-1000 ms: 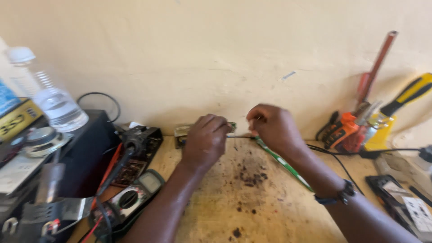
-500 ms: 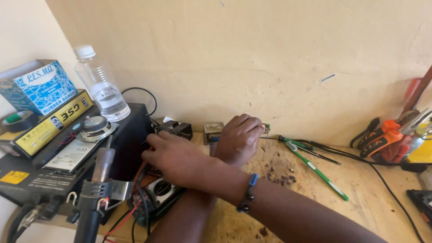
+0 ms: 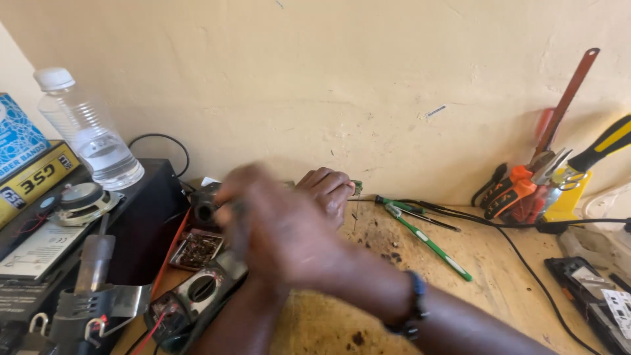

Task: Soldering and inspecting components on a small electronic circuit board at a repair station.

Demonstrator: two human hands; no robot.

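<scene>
Hands crossing over tabletop (image 3: 460, 276): right hand (image 3: 276, 227), blurred, grip state unclear, reaching left twd black holder (image 3: 205, 209); left hand (image 3: 327, 190) behind, fingers curled on small green part (image 3: 355, 187) by wall.

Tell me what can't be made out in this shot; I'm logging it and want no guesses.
Head view only:
- Right hand: motion-blurred; whether it holds anything cannot be told.
- Left hand: half hidden behind the right hand; its grip is unclear.
- Small green part at the left fingertips: too small to identify.
- Multimeter: partly covered by the forearm.
- Yellow-handled tool: cut off by the right edge.
</scene>
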